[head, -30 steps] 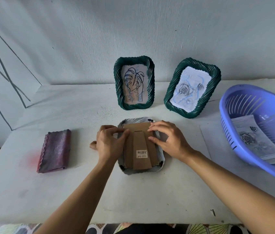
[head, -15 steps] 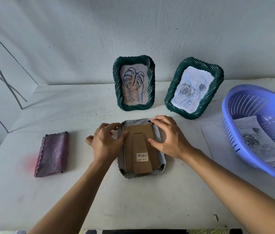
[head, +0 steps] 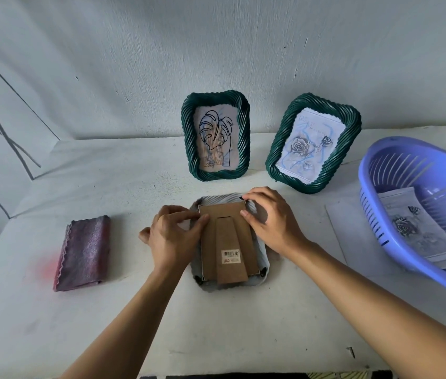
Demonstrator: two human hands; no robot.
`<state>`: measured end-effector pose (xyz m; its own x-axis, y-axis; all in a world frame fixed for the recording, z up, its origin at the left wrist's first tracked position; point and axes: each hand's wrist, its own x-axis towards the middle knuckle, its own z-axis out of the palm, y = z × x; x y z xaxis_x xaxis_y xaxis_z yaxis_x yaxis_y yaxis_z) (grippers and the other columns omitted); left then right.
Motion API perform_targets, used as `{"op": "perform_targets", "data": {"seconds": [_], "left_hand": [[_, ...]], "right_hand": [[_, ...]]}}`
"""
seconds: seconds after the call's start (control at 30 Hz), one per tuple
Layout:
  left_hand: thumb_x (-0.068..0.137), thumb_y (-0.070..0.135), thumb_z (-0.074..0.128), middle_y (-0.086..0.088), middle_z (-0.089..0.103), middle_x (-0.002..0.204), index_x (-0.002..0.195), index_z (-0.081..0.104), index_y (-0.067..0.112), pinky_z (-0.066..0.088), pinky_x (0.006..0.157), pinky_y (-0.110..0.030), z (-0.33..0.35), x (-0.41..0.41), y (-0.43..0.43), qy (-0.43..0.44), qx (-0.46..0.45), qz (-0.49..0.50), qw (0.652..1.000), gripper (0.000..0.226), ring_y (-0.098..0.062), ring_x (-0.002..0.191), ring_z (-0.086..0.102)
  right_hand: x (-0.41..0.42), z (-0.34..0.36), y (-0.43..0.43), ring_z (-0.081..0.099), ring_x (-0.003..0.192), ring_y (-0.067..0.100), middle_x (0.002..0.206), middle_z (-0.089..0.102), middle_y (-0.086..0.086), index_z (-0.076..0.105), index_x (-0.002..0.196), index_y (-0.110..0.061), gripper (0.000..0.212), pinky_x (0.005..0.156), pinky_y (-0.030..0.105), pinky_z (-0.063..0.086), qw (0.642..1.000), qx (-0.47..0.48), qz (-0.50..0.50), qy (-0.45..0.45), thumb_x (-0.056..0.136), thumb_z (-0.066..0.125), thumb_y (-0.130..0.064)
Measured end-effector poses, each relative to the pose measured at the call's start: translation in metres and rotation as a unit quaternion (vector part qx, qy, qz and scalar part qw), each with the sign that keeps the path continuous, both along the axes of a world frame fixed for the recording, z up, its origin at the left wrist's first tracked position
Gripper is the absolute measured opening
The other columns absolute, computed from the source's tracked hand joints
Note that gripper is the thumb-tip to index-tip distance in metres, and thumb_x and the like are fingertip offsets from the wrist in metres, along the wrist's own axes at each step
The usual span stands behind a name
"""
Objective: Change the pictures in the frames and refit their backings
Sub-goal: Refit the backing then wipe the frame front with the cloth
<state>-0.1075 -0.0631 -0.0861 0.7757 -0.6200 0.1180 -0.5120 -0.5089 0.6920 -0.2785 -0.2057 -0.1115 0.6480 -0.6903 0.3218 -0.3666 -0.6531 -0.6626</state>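
Three frames are on the white table (head: 52, 310). Two green frames stand upright at the back by the wall: the left one (head: 215, 135) shows a line drawing of a leaf, the right one (head: 313, 143), tilted, shows a rose print. The third, a pale frame (head: 264, 257), lies face down at the centre, between the two hands. One brown cardboard backing (head: 208, 253) sits within its rear opening, with one stand flap (head: 230, 242) lying flat along it and one barcode sticker (head: 231, 256) on the flap. Two small dark tabs are visible at the near corners of the backing; a third shows at the far right corner by the fingertips.

The left hand (head: 171, 237) rests at the left edge of the backing, fingers curled, thumb and forefinger pressed together at the upper left edge. Whether they pinch a tab or merely press the card cannot be told. The right hand (head: 272, 221) lies over the frame's upper right corner, fingers bent, forefinger tip at the corner tab and thumb tip touching the backing's right edge. It grips nothing that can be seen lifted.

One folded purple cloth (head: 85, 246) lies well to the left. One blue plastic basket (head: 380, 192) stands at the right edge, holding a stack of rose prints (head: 418, 231); their count cannot be told. One white sheet (head: 345, 231) lies flat on the table just beside the basket.
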Motion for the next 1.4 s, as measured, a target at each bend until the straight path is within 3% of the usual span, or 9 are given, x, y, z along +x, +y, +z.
{"op": "perform_targets", "data": {"seconds": [0.23, 0.47, 0.7, 0.93, 1.27, 1.4], "left_hand": [[0.076, 0.052, 0.077, 0.019, 0.058, 0.101, 0.081, 0.076, 0.039, 0.017, 0.082, -0.034, 0.002, -0.005, -0.004, 0.058, 0.0, 0.03, 0.998, 0.014, -0.002, 0.094, 0.054], [0.076, 0.051, 0.078, 0.017, 0.06, 0.102, 0.074, 0.073, 0.037, 0.019, 0.082, -0.037, 0.003, 0.002, -0.007, 0.058, 0.027, 0.028, 0.998, 0.015, -0.006, 0.091, 0.053], [0.076, 0.048, 0.08, 0.016, 0.056, 0.103, 0.078, 0.073, 0.042, 0.02, 0.082, -0.037, 0.005, 0.003, -0.005, 0.043, 0.015, 0.015, 0.999, 0.01, -0.006, 0.093, 0.052], [0.077, 0.054, 0.076, 0.012, 0.062, 0.103, 0.107, 0.073, 0.041, 0.025, 0.081, -0.038, 0.004, 0.015, -0.008, -0.019, 0.044, -0.035, 0.998, 0.033, -0.011, 0.091, 0.057], [0.081, 0.056, 0.073, 0.012, 0.064, 0.107, 0.111, 0.075, 0.037, 0.025, 0.082, -0.04, 0.004, 0.021, -0.005, -0.101, 0.061, -0.09, 0.989, 0.035, -0.014, 0.091, 0.062], [0.081, 0.057, 0.073, 0.012, 0.06, 0.107, 0.114, 0.072, 0.04, 0.025, 0.081, -0.039, 0.007, 0.026, -0.008, -0.077, 0.081, -0.112, 0.987, 0.037, -0.014, 0.092, 0.06]], "right_hand": [[0.001, 0.001, 0.0, 0.059, 0.106, 0.014, 0.111, 0.061, -0.002, 0.07, 0.111, -0.013, 0.033, 0.094, 0.034, 0.049, 1.0, 0.019, 0.001, -0.014, 0.086, 0.071, -0.034], [0.0, 0.001, -0.004, 0.059, 0.107, 0.012, 0.111, 0.063, -0.003, 0.072, 0.111, -0.013, 0.037, 0.096, 0.023, 0.046, 1.0, 0.023, -0.005, -0.02, 0.081, 0.08, -0.034], [0.0, 0.001, -0.005, 0.058, 0.109, 0.013, 0.113, 0.062, -0.003, 0.071, 0.115, -0.013, 0.041, 0.096, 0.027, 0.047, 1.0, 0.021, 0.004, -0.009, 0.082, 0.078, -0.036], [0.0, 0.002, -0.006, 0.057, 0.109, 0.009, 0.113, 0.062, -0.003, 0.072, 0.114, -0.014, 0.041, 0.096, 0.014, 0.04, 0.999, 0.038, -0.005, -0.01, 0.079, 0.082, -0.034], [0.002, 0.004, -0.007, 0.058, 0.105, 0.008, 0.108, 0.063, -0.005, 0.075, 0.109, -0.016, 0.037, 0.093, 0.011, 0.039, 0.999, 0.045, -0.005, -0.019, 0.077, 0.084, -0.03], [0.003, 0.004, -0.006, 0.058, 0.105, 0.011, 0.109, 0.063, -0.004, 0.073, 0.112, -0.015, 0.04, 0.093, 0.015, 0.041, 0.999, 0.04, -0.008, -0.007, 0.077, 0.084, -0.031]]}}
